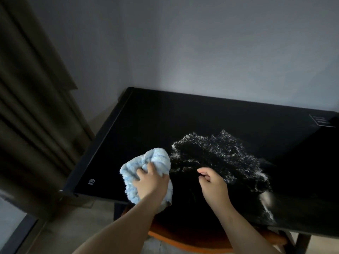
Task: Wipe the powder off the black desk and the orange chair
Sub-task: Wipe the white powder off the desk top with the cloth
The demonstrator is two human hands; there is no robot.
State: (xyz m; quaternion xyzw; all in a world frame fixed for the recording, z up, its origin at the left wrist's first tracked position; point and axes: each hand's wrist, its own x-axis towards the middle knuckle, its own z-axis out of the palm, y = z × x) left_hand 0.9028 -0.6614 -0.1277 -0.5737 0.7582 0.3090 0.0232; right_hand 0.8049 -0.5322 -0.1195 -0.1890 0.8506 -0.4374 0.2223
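A black desk [146, 125] stands against a pale wall [201, 43], its glossy top filling the middle and right of the view. The far edge runs along the wall, and the left corner sits near a dark brown curtain [27, 98] that hangs in heavy folds down the left side. A small white logo [91, 181] is printed near the desk's near-left corner, and a faint outlined label [320, 121] shows at the far right of the top.

White powder [225, 151] is scattered over the middle and right of the desk in a ragged, speckled patch. A thicker trail of it curves down the right side toward the near edge, where a brighter smear [267, 199] lies.

The left hand [152, 182] grips a bunched light blue cloth [146, 165], fingers curled into its fluffy folds, pressing it onto the desk just left of the powder patch. The cloth's right edge sits at the patch's left fringe. The right hand [211, 182] hovers over the near part of the powder, fingers loosely curled with thumb and fingertips close together. It holds nothing that can be seen, and whether it touches the surface is unclear.

Below the near edge of the desk, between the two forearms, the curved rim of the orange chair [183, 244] shows, mostly tucked under the top. Any powder on it cannot be made out. A greyish floor [82, 222] is visible at the lower left, with a dark frame [18, 235] beside the curtain's foot.
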